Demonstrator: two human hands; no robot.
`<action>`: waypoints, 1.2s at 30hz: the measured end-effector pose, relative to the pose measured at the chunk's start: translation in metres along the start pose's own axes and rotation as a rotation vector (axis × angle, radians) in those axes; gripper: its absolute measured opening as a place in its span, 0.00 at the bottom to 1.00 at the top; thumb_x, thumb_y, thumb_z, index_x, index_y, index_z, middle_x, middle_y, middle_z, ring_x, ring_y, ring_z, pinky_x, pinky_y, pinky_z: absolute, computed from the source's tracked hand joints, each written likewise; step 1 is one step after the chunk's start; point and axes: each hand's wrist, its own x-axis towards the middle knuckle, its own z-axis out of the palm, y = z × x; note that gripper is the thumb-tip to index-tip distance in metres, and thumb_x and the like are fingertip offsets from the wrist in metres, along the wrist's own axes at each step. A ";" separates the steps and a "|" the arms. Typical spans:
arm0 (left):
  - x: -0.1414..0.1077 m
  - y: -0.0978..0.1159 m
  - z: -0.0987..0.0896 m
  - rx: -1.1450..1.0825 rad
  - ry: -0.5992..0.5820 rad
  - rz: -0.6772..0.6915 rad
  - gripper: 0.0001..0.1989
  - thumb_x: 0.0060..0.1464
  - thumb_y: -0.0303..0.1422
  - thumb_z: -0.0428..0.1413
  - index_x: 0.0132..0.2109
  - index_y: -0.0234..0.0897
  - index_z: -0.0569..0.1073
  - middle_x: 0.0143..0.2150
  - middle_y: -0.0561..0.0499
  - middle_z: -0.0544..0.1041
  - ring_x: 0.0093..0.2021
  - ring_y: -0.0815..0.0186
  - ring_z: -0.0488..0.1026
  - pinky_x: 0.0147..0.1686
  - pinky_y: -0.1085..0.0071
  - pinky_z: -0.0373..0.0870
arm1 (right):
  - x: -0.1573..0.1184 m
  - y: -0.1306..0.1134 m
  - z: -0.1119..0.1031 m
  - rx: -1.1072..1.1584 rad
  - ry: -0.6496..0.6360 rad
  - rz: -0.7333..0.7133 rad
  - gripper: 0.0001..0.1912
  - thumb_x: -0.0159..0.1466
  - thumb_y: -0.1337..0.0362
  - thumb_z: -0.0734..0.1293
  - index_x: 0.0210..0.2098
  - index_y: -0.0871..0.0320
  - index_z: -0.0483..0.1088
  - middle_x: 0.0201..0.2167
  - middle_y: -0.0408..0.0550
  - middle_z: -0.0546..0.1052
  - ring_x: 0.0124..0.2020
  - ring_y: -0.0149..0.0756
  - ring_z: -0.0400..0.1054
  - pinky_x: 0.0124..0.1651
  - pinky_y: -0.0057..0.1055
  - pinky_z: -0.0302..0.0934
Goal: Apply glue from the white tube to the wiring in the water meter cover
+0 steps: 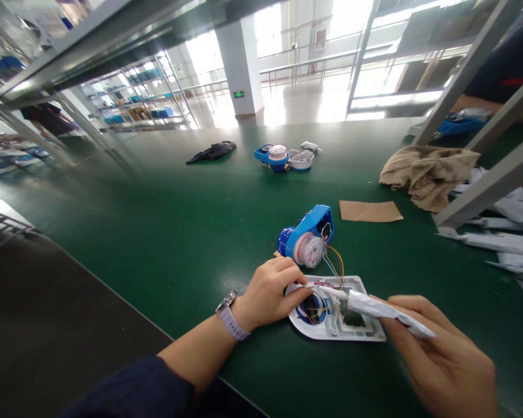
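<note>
A white plastic cover [377,335] lies open side up on the green table, with wires and a small circuit board [353,318] inside. Coloured wires [340,261] link it to a blue water meter [316,219] lying tilted just behind. My left hand [272,293] is closed in a pinch at the cover's left end; what sits between the fingertips is too small to make out. In my right hand [436,348] is a crumpled white squeeze tube [370,305], its nozzle pointing left over the middle of the cover.
Farther back stand another blue meter [277,154] with its white cover [301,159] and a dark cloth [213,152]. To the right are a cardboard piece [370,211], a beige cloth [427,168], a metal rack post [492,186] and several white tubes [505,242]. A person's arm [479,104] shows beyond.
</note>
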 end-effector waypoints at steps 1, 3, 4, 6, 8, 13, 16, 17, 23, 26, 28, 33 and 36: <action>0.000 0.000 0.000 0.004 -0.001 0.003 0.08 0.57 0.33 0.57 0.32 0.34 0.72 0.31 0.48 0.75 0.33 0.65 0.70 0.35 0.68 0.66 | 0.000 0.000 0.001 -0.006 0.000 -0.012 0.09 0.63 0.56 0.65 0.35 0.49 0.77 0.32 0.42 0.74 0.30 0.32 0.68 0.33 0.28 0.61; -0.001 0.000 0.001 0.011 -0.004 0.008 0.08 0.57 0.34 0.57 0.32 0.34 0.72 0.31 0.48 0.75 0.33 0.65 0.69 0.35 0.68 0.66 | -0.001 0.001 0.002 -0.017 0.003 -0.032 0.08 0.64 0.56 0.65 0.36 0.48 0.76 0.32 0.42 0.74 0.30 0.31 0.68 0.34 0.28 0.61; -0.001 0.000 0.002 0.015 -0.005 0.010 0.08 0.58 0.34 0.57 0.32 0.34 0.72 0.31 0.48 0.75 0.33 0.65 0.69 0.36 0.67 0.66 | -0.001 0.002 0.003 -0.020 0.005 -0.041 0.08 0.64 0.57 0.65 0.36 0.48 0.76 0.32 0.41 0.74 0.30 0.31 0.68 0.34 0.28 0.62; -0.001 0.000 0.002 0.017 -0.006 0.011 0.09 0.58 0.34 0.57 0.32 0.34 0.71 0.31 0.49 0.75 0.33 0.65 0.70 0.37 0.67 0.66 | -0.001 0.002 0.005 -0.020 0.007 -0.053 0.07 0.64 0.58 0.65 0.37 0.47 0.76 0.32 0.41 0.73 0.31 0.31 0.69 0.35 0.28 0.62; -0.001 0.000 0.002 0.016 -0.005 0.014 0.09 0.58 0.34 0.57 0.32 0.34 0.71 0.31 0.48 0.75 0.33 0.65 0.70 0.37 0.67 0.66 | -0.001 0.003 0.006 -0.021 0.004 -0.060 0.07 0.64 0.58 0.65 0.36 0.48 0.76 0.32 0.41 0.73 0.32 0.32 0.69 0.35 0.29 0.63; -0.001 0.001 0.001 0.023 -0.006 0.016 0.08 0.58 0.34 0.56 0.32 0.34 0.71 0.31 0.49 0.75 0.33 0.65 0.70 0.37 0.67 0.66 | 0.000 0.003 0.006 -0.088 0.000 -0.065 0.08 0.64 0.58 0.65 0.34 0.50 0.76 0.32 0.43 0.74 0.24 0.30 0.65 0.29 0.30 0.61; -0.001 0.001 0.002 0.030 -0.008 0.013 0.09 0.58 0.34 0.56 0.31 0.35 0.71 0.31 0.49 0.75 0.33 0.65 0.70 0.37 0.67 0.66 | 0.001 0.003 0.005 -0.102 0.002 -0.062 0.09 0.64 0.57 0.64 0.34 0.51 0.76 0.31 0.42 0.74 0.21 0.29 0.62 0.28 0.30 0.59; -0.001 0.000 0.002 0.031 -0.010 0.012 0.09 0.58 0.35 0.56 0.31 0.35 0.71 0.31 0.49 0.75 0.33 0.65 0.70 0.38 0.66 0.66 | 0.001 0.003 0.005 -0.102 0.003 -0.060 0.09 0.64 0.57 0.64 0.34 0.51 0.76 0.31 0.42 0.74 0.21 0.29 0.62 0.28 0.29 0.59; -0.002 0.000 0.002 0.043 -0.011 0.015 0.10 0.58 0.35 0.56 0.31 0.35 0.71 0.31 0.49 0.75 0.32 0.65 0.70 0.41 0.64 0.67 | 0.000 0.001 0.007 -0.110 0.003 -0.045 0.10 0.64 0.57 0.64 0.33 0.52 0.75 0.31 0.43 0.74 0.24 0.31 0.65 0.28 0.30 0.60; -0.001 0.000 0.002 0.039 -0.003 0.014 0.09 0.58 0.35 0.56 0.31 0.35 0.70 0.30 0.50 0.75 0.32 0.65 0.70 0.41 0.64 0.66 | 0.001 0.000 0.008 -0.090 0.007 -0.052 0.10 0.64 0.58 0.64 0.32 0.52 0.75 0.30 0.42 0.73 0.26 0.31 0.67 0.31 0.29 0.62; 0.000 0.000 0.002 0.034 0.007 0.014 0.09 0.58 0.34 0.56 0.30 0.35 0.70 0.30 0.50 0.76 0.32 0.65 0.70 0.40 0.65 0.66 | 0.002 0.000 0.008 -0.092 0.010 -0.056 0.10 0.65 0.57 0.64 0.32 0.52 0.75 0.30 0.42 0.73 0.27 0.31 0.67 0.31 0.29 0.61; 0.000 0.003 0.002 0.017 0.002 0.014 0.10 0.59 0.34 0.55 0.30 0.35 0.70 0.29 0.49 0.76 0.31 0.65 0.69 0.36 0.66 0.65 | 0.002 0.000 0.007 -0.140 0.010 -0.039 0.11 0.65 0.56 0.63 0.33 0.53 0.75 0.30 0.43 0.73 0.25 0.31 0.65 0.31 0.29 0.61; 0.000 0.005 0.001 0.012 -0.006 0.006 0.10 0.59 0.34 0.54 0.30 0.35 0.71 0.30 0.49 0.76 0.31 0.65 0.68 0.35 0.67 0.65 | 0.001 0.000 0.008 -0.155 0.012 -0.020 0.12 0.65 0.56 0.62 0.33 0.54 0.75 0.30 0.44 0.73 0.25 0.31 0.65 0.33 0.29 0.62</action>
